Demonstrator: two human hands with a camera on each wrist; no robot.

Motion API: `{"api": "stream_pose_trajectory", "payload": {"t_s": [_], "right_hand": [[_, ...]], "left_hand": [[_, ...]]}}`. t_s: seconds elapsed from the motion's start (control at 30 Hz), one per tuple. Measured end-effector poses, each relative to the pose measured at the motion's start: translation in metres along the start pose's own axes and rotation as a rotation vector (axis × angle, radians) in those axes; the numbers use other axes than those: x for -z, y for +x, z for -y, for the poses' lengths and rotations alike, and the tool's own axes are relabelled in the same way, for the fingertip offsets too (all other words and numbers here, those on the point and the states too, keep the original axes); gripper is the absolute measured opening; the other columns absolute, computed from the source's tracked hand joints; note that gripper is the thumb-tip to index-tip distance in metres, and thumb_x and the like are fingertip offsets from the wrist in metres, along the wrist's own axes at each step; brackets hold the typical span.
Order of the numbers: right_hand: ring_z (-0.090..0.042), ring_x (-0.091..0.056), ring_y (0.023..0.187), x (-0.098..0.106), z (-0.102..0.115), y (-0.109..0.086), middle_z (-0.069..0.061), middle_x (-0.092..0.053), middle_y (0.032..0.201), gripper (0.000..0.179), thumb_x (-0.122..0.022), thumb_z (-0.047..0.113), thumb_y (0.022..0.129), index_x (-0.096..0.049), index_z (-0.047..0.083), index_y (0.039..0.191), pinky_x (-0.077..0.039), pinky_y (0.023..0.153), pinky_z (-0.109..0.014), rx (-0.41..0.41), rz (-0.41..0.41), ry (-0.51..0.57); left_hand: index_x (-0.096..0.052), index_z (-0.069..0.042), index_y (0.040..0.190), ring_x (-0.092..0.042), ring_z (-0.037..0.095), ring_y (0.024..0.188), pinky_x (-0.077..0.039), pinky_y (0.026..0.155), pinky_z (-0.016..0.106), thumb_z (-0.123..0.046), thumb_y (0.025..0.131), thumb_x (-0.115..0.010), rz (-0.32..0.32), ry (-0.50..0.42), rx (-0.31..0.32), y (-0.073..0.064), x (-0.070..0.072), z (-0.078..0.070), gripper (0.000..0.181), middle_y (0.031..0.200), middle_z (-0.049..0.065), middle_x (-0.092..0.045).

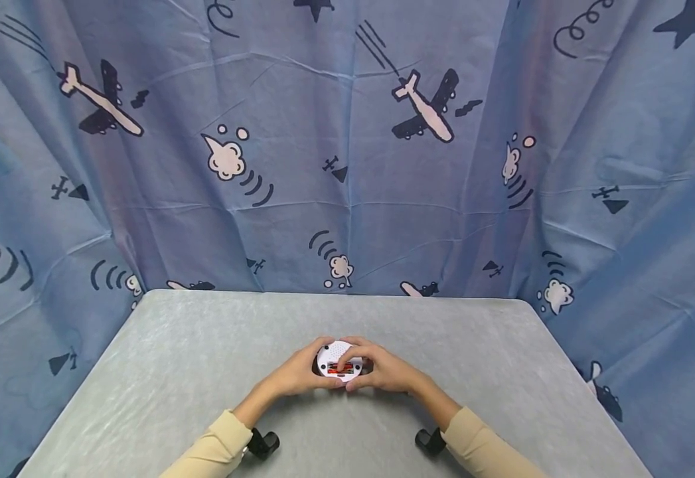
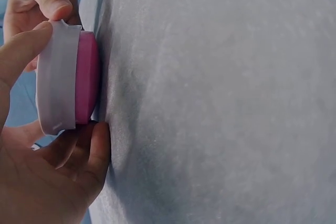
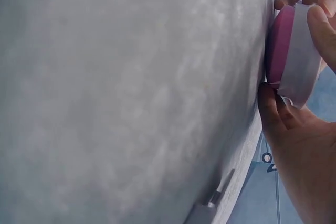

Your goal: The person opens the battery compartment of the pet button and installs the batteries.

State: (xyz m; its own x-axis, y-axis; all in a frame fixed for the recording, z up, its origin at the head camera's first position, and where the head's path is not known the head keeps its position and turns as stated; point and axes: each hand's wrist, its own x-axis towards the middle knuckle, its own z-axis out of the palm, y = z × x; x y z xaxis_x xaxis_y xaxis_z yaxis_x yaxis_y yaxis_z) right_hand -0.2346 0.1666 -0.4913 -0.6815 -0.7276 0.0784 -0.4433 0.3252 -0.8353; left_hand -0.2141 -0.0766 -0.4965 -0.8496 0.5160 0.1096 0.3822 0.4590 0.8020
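Observation:
A round device (image 1: 334, 350), white on its upturned face, lies near the table's front middle. Its battery compartment is uncovered, showing red batteries (image 1: 332, 370). Seen from the side in the left wrist view, the white casing (image 2: 56, 82) has a domed pink part (image 2: 87, 80) facing the table. My left hand (image 1: 295, 374) grips the device's left side, thumb at the near rim and fingers round the far side. On the right side, my right hand (image 1: 387, 372) holds it with the thumb at the near rim, one finger bent over the batteries.
The device is over a grey-covered table (image 1: 192, 358). Behind it hangs a blue curtain (image 1: 299, 232) printed with planes and clouds. A black wrist-worn piece (image 1: 262, 443) sits by the left sleeve, another black piece (image 1: 429, 441) by the right.

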Motion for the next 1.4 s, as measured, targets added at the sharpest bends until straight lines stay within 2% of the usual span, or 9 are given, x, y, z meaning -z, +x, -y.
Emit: {"api": "stream_pose_trajectory", "payload": {"t_s": [0.13,0.3,0.5,0.7,0.87,0.97,1.1,1.23,1.4], "right_hand": [[-0.033,-0.039,0.138,0.003,-0.002,-0.004,-0.014,-0.039,0.154,0.029,-0.085,0.01,0.083,-0.074,0.018,0.108,-0.047,0.1,-0.042,0.002,-0.006,0.037],[-0.041,-0.039,0.138,0.012,-0.004,-0.015,-0.023,-0.039,0.153,0.025,-0.08,0.006,0.088,-0.072,0.009,0.112,-0.046,0.099,-0.053,0.016,-0.026,0.11],[-0.044,-0.043,0.135,0.028,-0.012,-0.036,-0.03,-0.044,0.147,0.023,-0.07,0.008,0.097,-0.068,-0.003,0.117,-0.046,0.098,-0.056,0.038,-0.113,0.097],[-0.038,-0.059,0.12,0.042,-0.024,-0.056,-0.029,-0.055,0.136,0.024,-0.064,0.009,0.101,-0.066,-0.006,0.12,-0.05,0.097,-0.039,0.024,-0.323,0.024],[-0.037,-0.061,0.116,0.052,-0.031,-0.07,-0.017,-0.065,0.126,0.022,-0.064,0.009,0.101,-0.068,0.003,0.122,-0.05,0.094,-0.051,-0.026,-0.557,-0.189],[-0.035,-0.061,0.117,0.057,-0.033,-0.076,-0.013,-0.066,0.126,0.024,-0.067,0.012,0.1,-0.068,0.005,0.123,-0.049,0.092,-0.056,-0.063,-0.624,-0.312],[-0.034,-0.062,0.113,0.062,-0.032,-0.081,-0.01,-0.066,0.123,0.028,-0.072,0.017,0.097,-0.068,0.004,0.122,-0.051,0.088,-0.055,-0.058,-0.564,-0.391],[-0.033,-0.063,0.104,0.063,-0.029,-0.085,-0.007,-0.066,0.119,0.039,-0.078,0.027,0.093,-0.069,0.003,0.123,-0.052,0.084,-0.052,-0.015,-0.36,-0.395],[-0.026,-0.057,0.097,0.062,-0.028,-0.094,-0.004,-0.063,0.111,0.047,-0.086,0.037,0.082,-0.072,0.01,0.118,-0.047,0.082,-0.041,-0.073,-0.148,-0.336]], "left_hand": [[-0.043,0.001,0.147,-0.056,0.029,0.113,-0.044,0.093,0.046,-0.032,0.081,-0.088,-0.001,0.011,0.007,-0.002,-0.001,0.001,0.085,0.132,0.017,-0.057],[-0.042,0.0,0.148,-0.055,0.031,0.118,-0.043,0.097,0.049,-0.032,0.081,-0.088,0.0,0.005,0.03,-0.003,0.0,0.003,0.088,0.135,0.018,-0.056],[-0.041,0.001,0.15,-0.052,0.036,0.125,-0.039,0.105,0.053,-0.032,0.081,-0.087,0.004,-0.018,-0.001,-0.007,0.005,0.003,0.089,0.14,0.021,-0.054],[-0.039,-0.006,0.155,-0.048,0.04,0.132,-0.04,0.105,0.055,-0.043,0.093,-0.074,-0.041,0.005,0.02,-0.02,0.027,0.01,0.08,0.15,0.018,-0.047],[-0.043,-0.008,0.154,-0.042,0.039,0.138,-0.031,0.111,0.057,-0.048,0.101,-0.059,-0.145,0.179,0.048,-0.032,0.055,0.024,0.068,0.151,0.016,-0.047],[-0.044,-0.005,0.153,-0.04,0.041,0.139,-0.028,0.112,0.058,-0.046,0.104,-0.054,-0.191,0.263,0.048,-0.039,0.067,0.033,0.064,0.151,0.018,-0.046],[-0.044,-0.002,0.152,-0.039,0.043,0.138,-0.028,0.111,0.059,-0.047,0.103,-0.056,-0.215,0.301,0.046,-0.044,0.075,0.04,0.067,0.15,0.02,-0.046],[-0.043,-0.002,0.152,-0.04,0.043,0.138,-0.029,0.111,0.059,-0.05,0.1,-0.061,-0.189,0.283,0.045,-0.043,0.072,0.041,0.073,0.15,0.021,-0.046],[-0.042,-0.006,0.154,-0.039,0.04,0.139,-0.03,0.111,0.058,-0.055,0.095,-0.066,-0.149,0.263,0.062,-0.039,0.064,0.041,0.08,0.152,0.017,-0.046]]}}
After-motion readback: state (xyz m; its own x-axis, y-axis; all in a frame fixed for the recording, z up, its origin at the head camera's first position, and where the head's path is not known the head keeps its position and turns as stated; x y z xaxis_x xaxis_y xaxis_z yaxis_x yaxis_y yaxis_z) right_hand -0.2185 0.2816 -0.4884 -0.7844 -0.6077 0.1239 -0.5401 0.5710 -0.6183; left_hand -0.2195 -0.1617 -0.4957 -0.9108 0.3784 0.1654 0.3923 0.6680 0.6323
